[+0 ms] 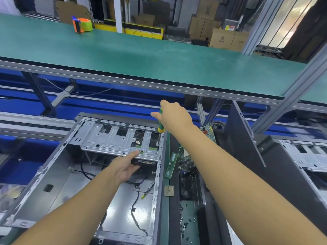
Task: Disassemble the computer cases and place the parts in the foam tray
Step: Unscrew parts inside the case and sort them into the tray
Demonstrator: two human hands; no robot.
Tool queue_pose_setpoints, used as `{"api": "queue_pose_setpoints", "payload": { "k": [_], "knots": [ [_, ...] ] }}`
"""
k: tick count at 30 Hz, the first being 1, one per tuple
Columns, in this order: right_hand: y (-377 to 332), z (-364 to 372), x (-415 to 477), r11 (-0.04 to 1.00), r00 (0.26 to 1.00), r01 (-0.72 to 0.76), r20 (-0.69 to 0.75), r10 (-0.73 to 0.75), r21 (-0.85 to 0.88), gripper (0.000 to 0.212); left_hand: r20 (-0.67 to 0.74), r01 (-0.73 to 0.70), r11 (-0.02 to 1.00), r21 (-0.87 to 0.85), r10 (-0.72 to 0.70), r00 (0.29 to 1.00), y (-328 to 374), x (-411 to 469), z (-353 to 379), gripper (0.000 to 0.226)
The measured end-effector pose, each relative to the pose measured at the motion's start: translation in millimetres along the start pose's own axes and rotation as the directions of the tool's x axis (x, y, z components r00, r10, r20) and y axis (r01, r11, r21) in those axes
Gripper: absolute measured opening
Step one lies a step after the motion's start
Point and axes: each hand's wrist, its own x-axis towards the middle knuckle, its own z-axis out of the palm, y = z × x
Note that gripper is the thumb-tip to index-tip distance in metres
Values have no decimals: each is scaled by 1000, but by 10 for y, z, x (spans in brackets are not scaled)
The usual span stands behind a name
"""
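Observation:
An open grey computer case [53,174] lies on its side in front of me, with loose black cables inside. A silver drive cage [113,138] spans its far end. My right hand [174,115] grips a green and yellow screwdriver [161,128], held upright with its tip at the cage's right end. My left hand [125,167] reaches under the cage's front edge, thumb on the metal, fingers round a black part beneath it.
Right of the case lie a green memory stick [171,165], a CPU chip [169,190], circuit boards [187,158] and several black screws. A black side panel [244,138] leans there, beside a second open case [304,156]. A tape dispenser [82,25] sits on the green upper shelf.

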Motion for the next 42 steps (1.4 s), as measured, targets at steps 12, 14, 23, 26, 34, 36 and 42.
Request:
{"api": "queue_pose_setpoints", "payload": {
  "k": [12, 14, 23, 26, 34, 36, 42],
  "knots": [
    [33, -236, 43, 971, 929, 170, 301, -215, 169, 11, -18, -13, 1000, 11, 14, 1000, -15, -10, -17, 51],
    [12, -197, 18, 973, 950, 161, 242, -199, 166, 29, -15, -18, 1000, 4, 18, 1000, -22, 5, -21, 52],
    [-50, -241, -28, 976, 933, 58, 335, -128, 212, 23, 8, -27, 999, 30, 27, 1000, -31, 15, -51, 29],
    [-80, -246, -50, 993, 955, 42, 289, -73, 114, 32, -2, -51, 998, 43, 51, 999, -33, 52, -75, 38],
    [-167, -161, 23, 987, 975, -82, 214, 52, 134, 18, 42, -31, 998, 57, 29, 999, -47, 155, -147, 52],
    [-198, -216, 39, 964, 949, -152, 306, 81, 218, 29, 59, -24, 998, 56, 21, 998, -51, 150, -148, 47],
    [-241, -86, 18, 984, 969, -162, 176, 173, -72, 37, 114, -6, 998, 58, -1, 994, -53, 146, -139, 36]
  ]
}}
